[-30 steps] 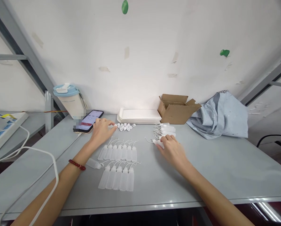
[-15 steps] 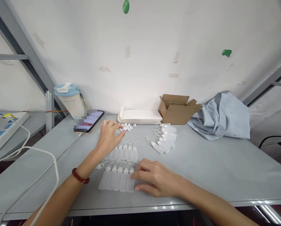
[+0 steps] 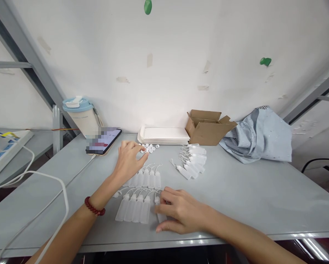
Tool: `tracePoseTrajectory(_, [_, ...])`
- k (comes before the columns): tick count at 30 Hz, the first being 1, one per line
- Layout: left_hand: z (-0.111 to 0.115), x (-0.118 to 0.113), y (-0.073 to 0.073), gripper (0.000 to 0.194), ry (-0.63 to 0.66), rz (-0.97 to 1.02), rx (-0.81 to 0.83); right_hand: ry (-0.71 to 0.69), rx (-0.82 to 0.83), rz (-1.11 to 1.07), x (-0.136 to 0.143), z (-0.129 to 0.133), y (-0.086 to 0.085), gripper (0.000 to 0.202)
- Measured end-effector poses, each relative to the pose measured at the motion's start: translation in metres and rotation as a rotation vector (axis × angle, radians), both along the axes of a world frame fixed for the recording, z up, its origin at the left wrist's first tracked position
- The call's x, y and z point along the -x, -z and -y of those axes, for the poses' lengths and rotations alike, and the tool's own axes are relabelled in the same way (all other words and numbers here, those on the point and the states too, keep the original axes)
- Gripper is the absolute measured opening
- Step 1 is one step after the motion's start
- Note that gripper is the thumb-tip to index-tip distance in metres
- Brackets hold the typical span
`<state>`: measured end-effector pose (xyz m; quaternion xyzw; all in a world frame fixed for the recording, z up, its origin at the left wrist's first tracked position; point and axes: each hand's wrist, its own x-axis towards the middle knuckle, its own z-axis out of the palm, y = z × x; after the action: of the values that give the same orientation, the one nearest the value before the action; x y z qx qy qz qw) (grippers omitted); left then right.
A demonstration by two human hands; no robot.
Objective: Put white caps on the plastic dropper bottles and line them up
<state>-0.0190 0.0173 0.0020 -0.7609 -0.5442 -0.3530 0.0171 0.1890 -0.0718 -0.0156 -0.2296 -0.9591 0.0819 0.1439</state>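
Observation:
My left hand (image 3: 130,159) is at the small pile of white caps (image 3: 150,148), thumb and index finger apart around its near edge; I make out nothing held between them. My right hand (image 3: 178,211) has its fingers and thumb around a translucent plastic squeeze bottle (image 3: 161,217) lying on the table, partly hidden by the fingers. Left of it lies a row of several like bottles (image 3: 135,209), each with a thin white strap at the neck. A second row of bottles (image 3: 145,179) lies behind, partly covered by my left hand.
More strapped bottles (image 3: 193,161) lie fanned at the right. Behind stand a white tray stack (image 3: 164,135), an open cardboard box (image 3: 211,132) and grey-blue cloth (image 3: 260,137). A phone (image 3: 105,141), its cable and a tumbler (image 3: 83,117) are at left.
My right hand has drawn the end bottle rightward, so a gap now parts it from the near row. My left hand stays by the caps, nearly still.

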Motion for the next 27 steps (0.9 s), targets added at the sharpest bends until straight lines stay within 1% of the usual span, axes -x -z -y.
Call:
tracePoseTrajectory(6, [0.001, -0.001, -0.001, 0.015, 0.006, 0.005, 0.024, 0.005, -0.003, 0.022, -0.005, -0.006, 0.002, 0.041])
tracePoseTrajectory(9, [0.002, -0.001, 0.000, 0.014, 0.016, 0.005, 0.023, 0.028, 0.019, 0.001, -0.008, -0.008, 0.001, 0.034])
tracePoseTrajectory(12, [0.002, -0.002, 0.001, 0.014, 0.030, 0.009, 0.013, 0.132, 0.079, 0.018, -0.011, -0.008, -0.005, 0.026])
tracePoseTrajectory(16, [0.004, -0.004, 0.002, 0.014, 0.046, 0.014, 0.005, 0.316, 0.128, 0.143, -0.012, -0.009, -0.014, 0.027])
tracePoseTrajectory(19, [0.005, -0.006, 0.003, 0.015, 0.060, 0.012, 0.008, 0.383, 0.148, 0.206, -0.013, -0.010, -0.018, 0.028])
tracePoseTrajectory(22, [0.008, -0.009, 0.001, 0.015, 0.101, 0.022, 0.035, 0.392, 0.150, 0.220, -0.014, -0.012, -0.018, 0.027])
tracePoseTrajectory(24, [0.011, -0.012, -0.001, 0.014, 0.151, 0.052, 0.069, 0.383, 0.150, 0.211, -0.015, -0.013, -0.017, 0.025])
tracePoseTrajectory(27, [0.018, -0.017, -0.006, 0.011, 0.233, 0.125, 0.156, 0.373, 0.163, 0.180, -0.017, -0.016, -0.014, 0.023])
